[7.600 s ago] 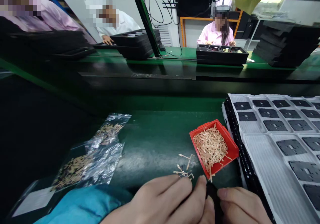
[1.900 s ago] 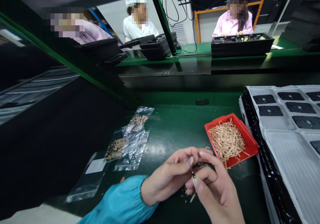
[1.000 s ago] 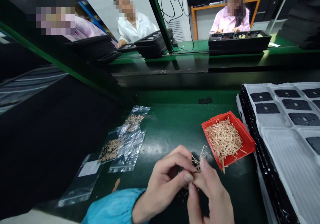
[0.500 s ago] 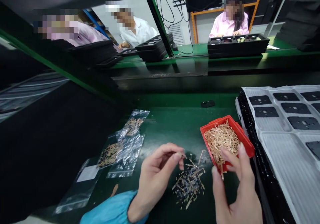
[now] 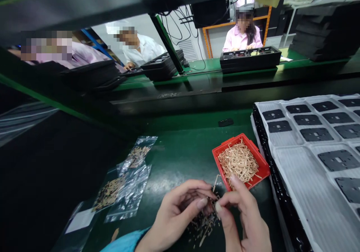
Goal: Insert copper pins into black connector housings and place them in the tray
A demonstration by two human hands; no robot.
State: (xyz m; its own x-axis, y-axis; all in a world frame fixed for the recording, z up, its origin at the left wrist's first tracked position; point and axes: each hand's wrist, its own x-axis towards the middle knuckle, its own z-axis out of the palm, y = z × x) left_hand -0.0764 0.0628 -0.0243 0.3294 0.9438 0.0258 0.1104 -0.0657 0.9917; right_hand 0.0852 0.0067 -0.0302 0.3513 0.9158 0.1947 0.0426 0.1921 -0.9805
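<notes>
My left hand [image 5: 177,214] and my right hand [image 5: 243,216] meet fingertip to fingertip over a small heap of thin tan strips [image 5: 204,225] on the green bench. Both pinch at a tiny piece between thumbs and forefingers; the piece itself is too small to make out. Just beyond my right hand stands a red bin [image 5: 263,167] filled with the same tan strips [image 5: 238,162]. My left arm wears a blue sleeve [image 5: 123,243].
Clear plastic bags [image 5: 128,177] holding more small parts lie to the left. A white tray [image 5: 292,169] with black flat parts [image 5: 316,134] fills the right side. A small black piece [image 5: 225,122] lies farther back. Other people work at black trays [image 5: 249,59] across the line.
My right hand has come back from the red bin to meet my left hand over the heap. The view has shifted slightly.
</notes>
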